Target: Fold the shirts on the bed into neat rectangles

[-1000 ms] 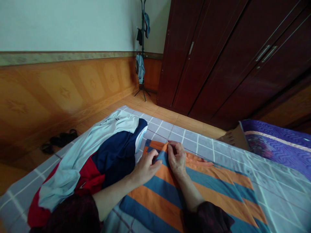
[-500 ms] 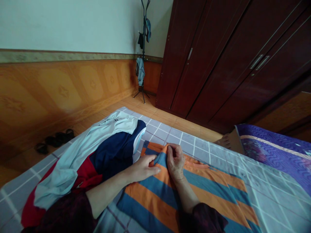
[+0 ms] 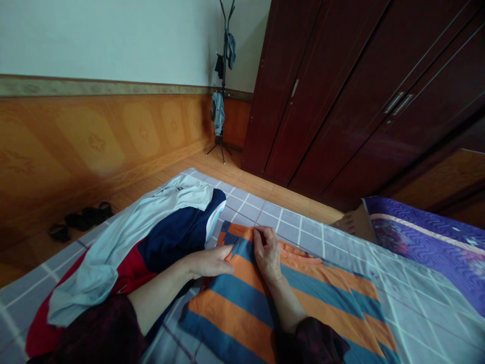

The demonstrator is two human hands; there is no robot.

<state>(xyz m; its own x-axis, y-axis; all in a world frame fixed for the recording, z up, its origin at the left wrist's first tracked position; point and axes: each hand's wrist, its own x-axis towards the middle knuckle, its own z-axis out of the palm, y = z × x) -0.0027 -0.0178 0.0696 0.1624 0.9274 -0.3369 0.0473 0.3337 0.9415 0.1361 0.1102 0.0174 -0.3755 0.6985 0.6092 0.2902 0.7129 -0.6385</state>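
Note:
An orange and blue-grey striped shirt (image 3: 242, 294) lies on the bed, its neckline toward the far side. My right hand (image 3: 268, 252) pinches the cloth near the shirt's far edge, left of the collar, and lifts it into a small ridge. At the shirt's left part, my left hand (image 3: 212, 261) grips a fold of the same cloth between thumb and fingers; the fingertips are partly hidden. Close beside my left forearm is a heap of clothes: a pale long-sleeved top (image 3: 151, 215) over a navy, red and white garment (image 3: 172, 240).
A grey checked sheet (image 3: 303, 230) covers the bed. A purple quilted cover (image 3: 424, 237) is at the right. Beyond the bed stand a dark red wardrobe (image 3: 322, 101) and a black coat rack (image 3: 223, 81) with clothes. Dark shoes (image 3: 81, 220) lie on the floor at left.
My left hand has moved slightly left, drawing the shirt's left part with it. My right hand keeps its pinch on the cloth. The view has shifted a little.

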